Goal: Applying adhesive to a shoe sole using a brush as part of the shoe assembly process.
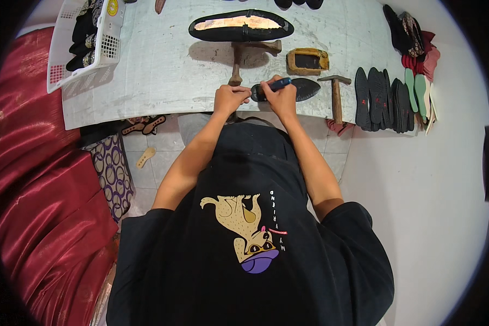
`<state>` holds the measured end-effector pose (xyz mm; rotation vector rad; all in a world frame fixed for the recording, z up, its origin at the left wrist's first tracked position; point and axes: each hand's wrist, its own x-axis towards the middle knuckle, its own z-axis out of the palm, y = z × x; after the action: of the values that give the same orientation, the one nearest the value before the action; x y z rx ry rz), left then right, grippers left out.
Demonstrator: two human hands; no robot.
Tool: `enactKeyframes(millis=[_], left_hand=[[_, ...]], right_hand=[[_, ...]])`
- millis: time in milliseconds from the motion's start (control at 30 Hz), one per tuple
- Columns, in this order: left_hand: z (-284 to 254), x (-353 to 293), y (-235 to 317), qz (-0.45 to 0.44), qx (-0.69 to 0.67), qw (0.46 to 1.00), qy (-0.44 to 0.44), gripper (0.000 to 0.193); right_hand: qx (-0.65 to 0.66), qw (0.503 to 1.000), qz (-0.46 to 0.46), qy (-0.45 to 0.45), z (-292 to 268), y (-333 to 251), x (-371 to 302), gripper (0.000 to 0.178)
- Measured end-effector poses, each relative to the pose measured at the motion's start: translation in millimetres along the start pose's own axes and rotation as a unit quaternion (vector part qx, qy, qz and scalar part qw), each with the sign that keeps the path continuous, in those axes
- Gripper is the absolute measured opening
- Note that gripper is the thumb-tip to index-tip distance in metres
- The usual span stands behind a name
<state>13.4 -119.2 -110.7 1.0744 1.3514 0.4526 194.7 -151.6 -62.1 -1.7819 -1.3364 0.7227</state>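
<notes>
Near the table's front edge lies a black shoe sole [308,90], its middle partly covered by my right hand [280,98]. My right fingers are closed round a blue pen-shaped tool [281,83] held above the sole; its tip is hidden. At the sole's left end, my left hand [232,100] is closed in a pinch, its fingertips apparently on the sole's edge. Just beyond my left hand stands a rusty metal shoe anvil [237,64]. Behind the anvil is a black shoe piece [244,35] with a tan inside.
A worn yellow-brown box [321,67] with a dark inside and a hammer [337,100] are to the right. Several black soles [376,98] and green insoles [410,87] line the right end. A white basket [95,68] of shoes stands left, by red cloth [43,179].
</notes>
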Motion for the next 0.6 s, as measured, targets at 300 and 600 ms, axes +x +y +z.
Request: enactKeyframes(millis=[300, 600], left_hand=[[1.0, 1.2, 0.1, -0.002, 0.0, 1.0, -0.008, 0.02], [-1.6, -2.3, -1.9, 0.025, 0.02, 0.999, -0.012, 0.021]], right_hand=[[-0.077, 0.988, -0.131, 0.02, 7.1, 4.6, 4.3, 0.021], [-0.005, 0.995, 0.015, -0.095, -5.1, -10.0, 4.4, 0.025]])
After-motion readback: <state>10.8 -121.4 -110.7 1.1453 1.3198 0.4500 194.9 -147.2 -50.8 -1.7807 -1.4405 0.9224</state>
